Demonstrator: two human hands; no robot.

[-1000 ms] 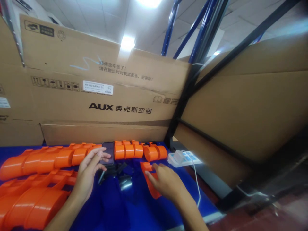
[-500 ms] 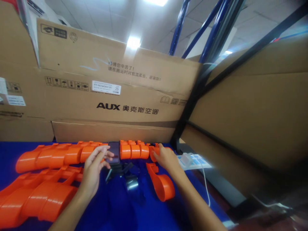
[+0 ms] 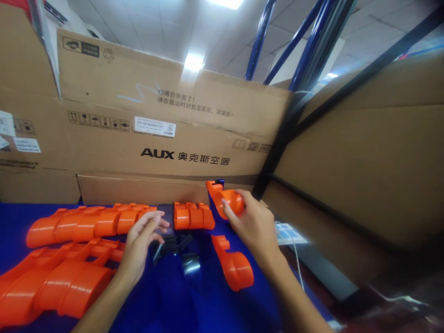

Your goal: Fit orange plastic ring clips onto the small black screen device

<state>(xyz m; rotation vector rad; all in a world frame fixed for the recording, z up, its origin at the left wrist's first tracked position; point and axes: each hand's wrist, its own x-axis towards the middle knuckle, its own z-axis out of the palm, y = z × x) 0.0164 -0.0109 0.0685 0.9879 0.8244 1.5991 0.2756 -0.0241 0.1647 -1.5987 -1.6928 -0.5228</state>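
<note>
My right hand [image 3: 250, 223] is closed around an orange plastic part [image 3: 225, 199] and holds it lifted above the blue table [image 3: 194, 300]. My left hand [image 3: 140, 243] rests with its fingers stretched out on a dark phone [image 3: 165, 218] that stands among a row of orange parts [image 3: 104, 222]. A second loose orange part [image 3: 236, 263] lies on the table below my right hand. Small black pieces [image 3: 180, 252] lie just in front of the phone.
More orange parts [image 3: 52, 282] are stacked at the near left. Large cardboard boxes [image 3: 156, 129] wall off the back of the table. A white power strip [image 3: 286, 233] with a cable lies at the right edge, beside a dark shelf post [image 3: 274, 162].
My right hand reached to the end of the orange row, closed on a part and raised it off the table. My left hand stayed on the phone.
</note>
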